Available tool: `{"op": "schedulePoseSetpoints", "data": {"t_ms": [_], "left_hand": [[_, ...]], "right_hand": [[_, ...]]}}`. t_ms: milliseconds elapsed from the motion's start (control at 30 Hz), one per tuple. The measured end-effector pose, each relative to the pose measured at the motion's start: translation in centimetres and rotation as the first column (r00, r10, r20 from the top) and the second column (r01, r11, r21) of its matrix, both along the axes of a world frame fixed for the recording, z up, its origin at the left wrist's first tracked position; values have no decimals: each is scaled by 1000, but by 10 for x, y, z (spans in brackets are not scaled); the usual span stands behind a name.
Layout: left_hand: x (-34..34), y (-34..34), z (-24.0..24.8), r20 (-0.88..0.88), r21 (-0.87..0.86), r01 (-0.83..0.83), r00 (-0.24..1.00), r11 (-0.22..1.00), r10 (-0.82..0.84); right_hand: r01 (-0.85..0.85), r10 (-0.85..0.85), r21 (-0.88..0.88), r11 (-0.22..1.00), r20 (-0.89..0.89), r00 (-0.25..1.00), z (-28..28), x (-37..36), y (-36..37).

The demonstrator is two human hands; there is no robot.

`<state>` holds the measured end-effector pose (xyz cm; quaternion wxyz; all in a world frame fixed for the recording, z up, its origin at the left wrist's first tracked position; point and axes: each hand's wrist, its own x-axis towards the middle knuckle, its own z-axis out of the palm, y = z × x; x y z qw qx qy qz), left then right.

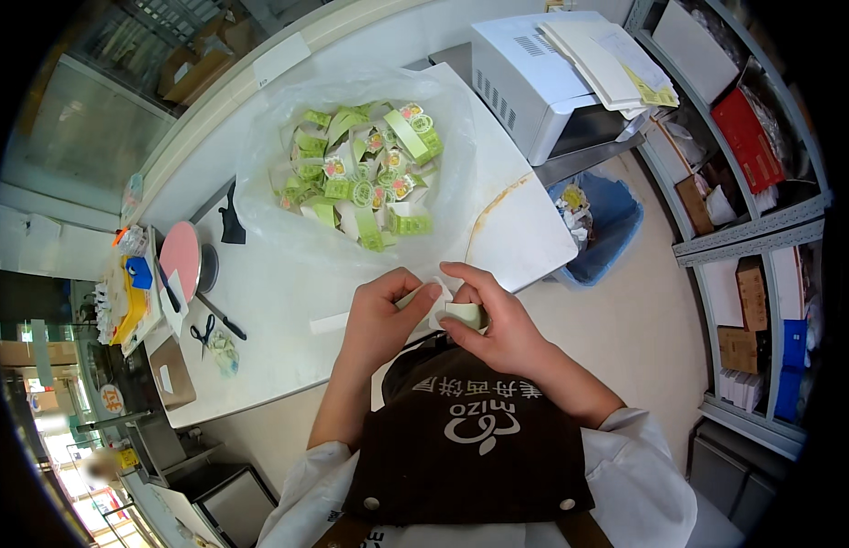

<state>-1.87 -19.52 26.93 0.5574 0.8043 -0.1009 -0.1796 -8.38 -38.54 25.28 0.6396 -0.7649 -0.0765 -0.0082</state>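
Head view: both hands meet at the centre of the frame, just above the brown apron [470,447] and at the near edge of the white table [288,310]. The left hand [381,310] is curled, with thumb and forefinger pinched on the left end of a small pale green and white paper label [452,313]. The right hand [497,320] grips the right part of the same label, fingers folded over it so that most of the piece is covered; only a short strip shows between the two hands. The label is thus held in both hands, off the table surface, directly in front of the person's body. Above the hands, in the upper centre of the frame, an open clear plastic bag [260,183] lies on the table and contains a heap of green and white labels [365,173]; it is near the hands but not touching them. A white paper strip [329,322] lies on the table just left of the left hand. At centre left, a pair of black scissors [204,332] and a pink round disc [180,258] rest on the table. A white appliance [525,82] with papers on top stands at upper right, with a blue bin [602,228] below it on the floor.
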Motion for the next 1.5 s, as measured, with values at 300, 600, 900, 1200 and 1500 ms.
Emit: {"op": "schedulePoseSetpoints", "data": {"t_ms": [300,600,900,1200,1500], "left_hand": [[43,50,-8,36,69,44,998,997,-47],[62,81,-11,67,102,8,998,995,-14],[75,92,-14,41,56,125,991,991,-128],[88,95,-15,311,153,318,883,936,-351],[87,114,-22,465,186,316,806,930,-367]], "right_hand": [[127,-117,-65,990,141,983,-16,47,46],[96,-70,-100,990,240,968,-23,92,90],[137,-105,-140,981,214,971,-26,108,103],[194,-183,-82,978,128,975,-28,108,99],[27,-27,42,999,-8,1000,-26,108,83]]}}
